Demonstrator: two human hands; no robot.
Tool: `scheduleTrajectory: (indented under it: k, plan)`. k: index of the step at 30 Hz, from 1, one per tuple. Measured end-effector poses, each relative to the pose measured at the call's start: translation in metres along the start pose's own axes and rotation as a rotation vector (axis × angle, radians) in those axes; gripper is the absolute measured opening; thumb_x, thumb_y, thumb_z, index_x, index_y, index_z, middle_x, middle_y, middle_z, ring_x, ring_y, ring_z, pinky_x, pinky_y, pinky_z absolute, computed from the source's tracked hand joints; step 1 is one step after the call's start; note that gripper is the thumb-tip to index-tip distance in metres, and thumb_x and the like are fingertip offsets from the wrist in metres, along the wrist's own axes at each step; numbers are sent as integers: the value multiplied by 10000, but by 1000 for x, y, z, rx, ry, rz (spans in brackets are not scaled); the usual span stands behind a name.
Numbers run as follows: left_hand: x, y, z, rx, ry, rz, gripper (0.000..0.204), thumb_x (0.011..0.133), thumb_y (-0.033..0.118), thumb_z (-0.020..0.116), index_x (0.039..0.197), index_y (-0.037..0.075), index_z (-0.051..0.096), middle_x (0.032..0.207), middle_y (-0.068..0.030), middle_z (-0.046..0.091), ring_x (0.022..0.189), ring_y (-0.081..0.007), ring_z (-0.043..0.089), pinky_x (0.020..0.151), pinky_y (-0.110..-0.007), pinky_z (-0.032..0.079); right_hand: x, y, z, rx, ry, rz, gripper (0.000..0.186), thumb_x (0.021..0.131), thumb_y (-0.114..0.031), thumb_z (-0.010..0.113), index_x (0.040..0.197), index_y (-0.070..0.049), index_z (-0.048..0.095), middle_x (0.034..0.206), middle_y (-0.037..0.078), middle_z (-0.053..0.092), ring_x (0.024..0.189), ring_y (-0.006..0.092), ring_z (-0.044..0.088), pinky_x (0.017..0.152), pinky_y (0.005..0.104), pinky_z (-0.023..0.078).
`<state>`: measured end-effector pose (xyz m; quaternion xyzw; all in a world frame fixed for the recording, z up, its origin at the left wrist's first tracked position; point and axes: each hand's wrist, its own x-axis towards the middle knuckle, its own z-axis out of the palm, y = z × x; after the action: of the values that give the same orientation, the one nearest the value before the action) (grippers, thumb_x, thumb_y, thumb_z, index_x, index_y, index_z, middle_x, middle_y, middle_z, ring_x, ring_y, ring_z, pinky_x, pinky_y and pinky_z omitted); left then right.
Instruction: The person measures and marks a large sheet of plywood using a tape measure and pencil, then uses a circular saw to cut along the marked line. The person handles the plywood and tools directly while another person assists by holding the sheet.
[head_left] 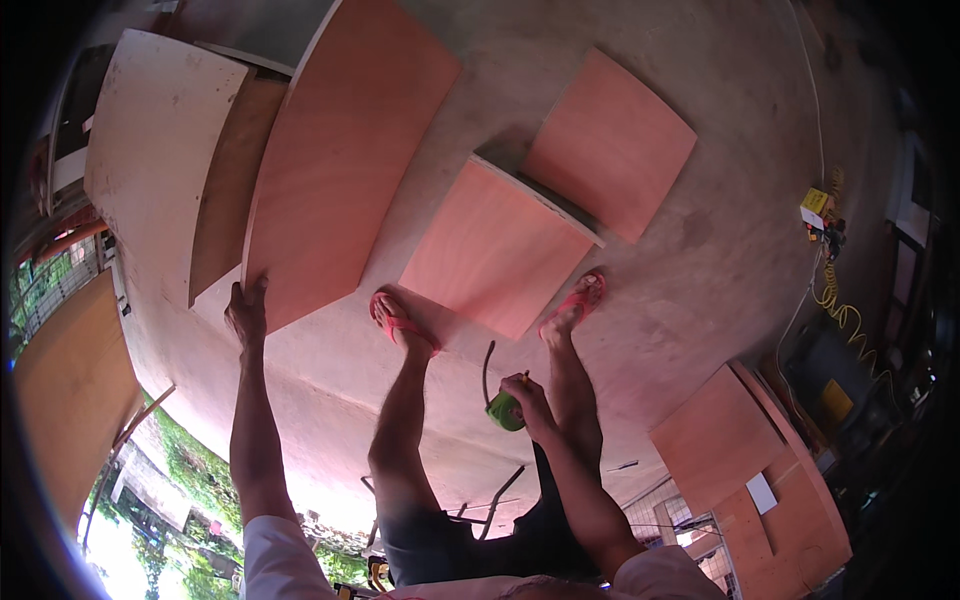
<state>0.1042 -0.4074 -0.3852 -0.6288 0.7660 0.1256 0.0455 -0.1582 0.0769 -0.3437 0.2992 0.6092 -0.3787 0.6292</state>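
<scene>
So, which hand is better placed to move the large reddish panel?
Probably the left hand: it grips the large reddish panel by its edge, while the right hand, farther away, holds a green tape measure.

the left arm (260,430) is stretched upward at the frame's left, the left hand (247,312) clasped; the right arm (588,495) is angled inward, the right hand (530,402) curled below centre.
</scene>
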Motion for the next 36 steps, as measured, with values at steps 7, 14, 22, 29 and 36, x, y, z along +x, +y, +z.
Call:
scheduleTrajectory:
  k: [7,14,22,29,36]
  plan:
    - [-5,57,19,65,120,150,666,896,714,628,869,50,577,761,-230,667,714,-470,654,615,-554,476,7,5,4,-129,-159,-55,284,944,-367,734,967,-90,675,766,-40,587,638,49,508,560,238,390]
    - [52,192,30,98,22,199,650,977,707,478,995,76,632,936,-281,706,902,-514,669,744,-599,511,6,-4,-3,-165,-130,-36,245,955,-374,703,1004,-137,667,857,-56,600,752,45,541,638,237,416]
    - [103,284,45,0,-131,289,720,977,740,408,1073,83,685,1092,-292,699,1094,-530,620,921,-594,473,7,28,-19,-193,-93,35,272,943,-379,725,1006,-120,671,846,-47,597,757,52,541,667,247,435]
    - [173,298,127,-302,-121,560,772,972,741,430,1144,31,679,1159,-303,685,1148,-515,613,949,-552,491,7,2,-25,-275,8,-103,246,920,-331,756,978,-103,685,835,-29,618,760,63,556,672,248,442]
    - [228,299,164,-143,-227,422,823,957,756,445,1308,21,568,1224,-287,670,1169,-487,626,956,-535,499,19,-13,-9,-117,24,-118,191,926,-253,754,959,-87,668,822,-39,592,756,54,541,696,249,447]
